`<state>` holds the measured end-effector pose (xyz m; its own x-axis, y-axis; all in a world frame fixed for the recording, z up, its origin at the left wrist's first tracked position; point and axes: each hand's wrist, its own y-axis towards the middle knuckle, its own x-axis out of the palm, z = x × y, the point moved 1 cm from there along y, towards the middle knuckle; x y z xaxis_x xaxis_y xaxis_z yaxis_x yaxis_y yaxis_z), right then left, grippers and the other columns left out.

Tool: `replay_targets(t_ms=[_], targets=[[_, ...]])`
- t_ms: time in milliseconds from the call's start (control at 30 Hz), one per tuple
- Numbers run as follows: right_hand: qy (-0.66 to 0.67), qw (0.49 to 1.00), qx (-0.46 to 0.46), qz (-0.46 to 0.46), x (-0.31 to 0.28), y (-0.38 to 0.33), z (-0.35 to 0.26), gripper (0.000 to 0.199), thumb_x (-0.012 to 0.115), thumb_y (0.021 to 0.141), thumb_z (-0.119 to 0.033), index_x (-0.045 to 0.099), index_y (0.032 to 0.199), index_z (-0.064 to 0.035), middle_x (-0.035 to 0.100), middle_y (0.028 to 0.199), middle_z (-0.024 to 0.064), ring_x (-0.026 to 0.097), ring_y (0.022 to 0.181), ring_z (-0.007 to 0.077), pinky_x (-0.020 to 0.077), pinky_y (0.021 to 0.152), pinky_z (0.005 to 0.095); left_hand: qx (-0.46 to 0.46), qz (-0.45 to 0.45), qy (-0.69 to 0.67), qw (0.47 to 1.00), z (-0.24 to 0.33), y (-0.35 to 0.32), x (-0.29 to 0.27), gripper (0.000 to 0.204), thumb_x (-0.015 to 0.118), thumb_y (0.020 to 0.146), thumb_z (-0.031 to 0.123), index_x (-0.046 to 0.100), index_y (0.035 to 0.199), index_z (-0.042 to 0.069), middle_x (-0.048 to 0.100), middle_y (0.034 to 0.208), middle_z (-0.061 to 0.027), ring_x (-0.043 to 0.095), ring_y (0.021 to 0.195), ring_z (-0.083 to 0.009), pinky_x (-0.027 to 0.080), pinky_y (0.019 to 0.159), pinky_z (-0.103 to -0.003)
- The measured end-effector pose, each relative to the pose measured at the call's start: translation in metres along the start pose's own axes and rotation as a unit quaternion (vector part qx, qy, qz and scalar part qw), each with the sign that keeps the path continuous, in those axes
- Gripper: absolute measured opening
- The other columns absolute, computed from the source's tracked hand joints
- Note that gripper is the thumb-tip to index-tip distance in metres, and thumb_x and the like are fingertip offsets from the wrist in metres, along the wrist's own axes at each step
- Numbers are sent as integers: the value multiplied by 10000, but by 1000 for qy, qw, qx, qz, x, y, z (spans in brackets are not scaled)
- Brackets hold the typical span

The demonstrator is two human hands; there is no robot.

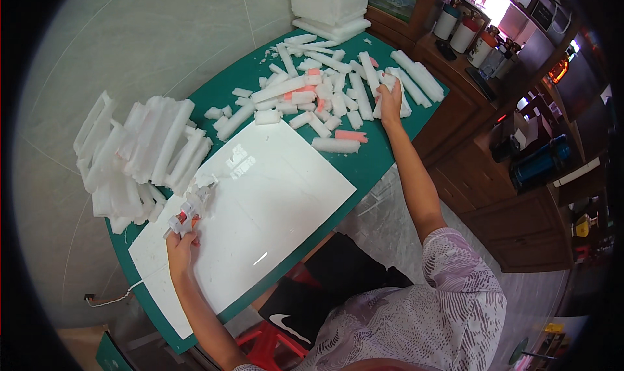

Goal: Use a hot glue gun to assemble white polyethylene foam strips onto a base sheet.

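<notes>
My left hand (182,244) is closed around a small white-and-clear object with red and orange parts (184,219), over the left part of a glossy white board (273,189). Crumpled, whitish, see-through material (207,190) clings beside it; its exact kind is unclear. Out to the right, my right hand (390,99) grips a white foam piece (404,104) at the far right of the green table (380,151). Part of that foam is hidden by the fingers. Many white foam strips and chunks (276,91), with a few pink ones (351,136), lie scattered beyond the board.
Long white foam strips (140,143) are piled at the table's left end. A white foam block stack (329,10) stands at the far edge. A dark wooden cabinet (494,195) is at the right. A white cord (117,299) runs from the wall; a red stool (273,345) sits below.
</notes>
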<state>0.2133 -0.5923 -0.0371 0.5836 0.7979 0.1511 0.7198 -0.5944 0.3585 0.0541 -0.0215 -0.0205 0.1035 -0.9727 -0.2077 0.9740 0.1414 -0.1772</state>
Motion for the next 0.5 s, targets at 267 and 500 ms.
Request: replay_targets(t_ms=[267, 500], targets=[[45, 998, 22, -29, 4, 0, 1, 304, 598, 865, -161, 565, 1131, -18, 596, 844, 62, 551, 685, 135, 445, 628, 271, -8, -4, 15, 1000, -1, 1, -6, 450, 539, 785, 32, 510, 1225, -55, 577, 812, -61, 540, 653, -148, 451, 618, -284], [-273, 923, -271, -8, -8, 25, -16, 391, 604, 920, -286, 617, 1139, 37, 638, 936, 172, 592, 901, 327, 457, 863, 385, 20, 8, -9, 1000, 0, 2, 1, 303, 573, 786, 48, 589, 1070, -58, 608, 762, -60, 564, 643, -141, 456, 606, -276]])
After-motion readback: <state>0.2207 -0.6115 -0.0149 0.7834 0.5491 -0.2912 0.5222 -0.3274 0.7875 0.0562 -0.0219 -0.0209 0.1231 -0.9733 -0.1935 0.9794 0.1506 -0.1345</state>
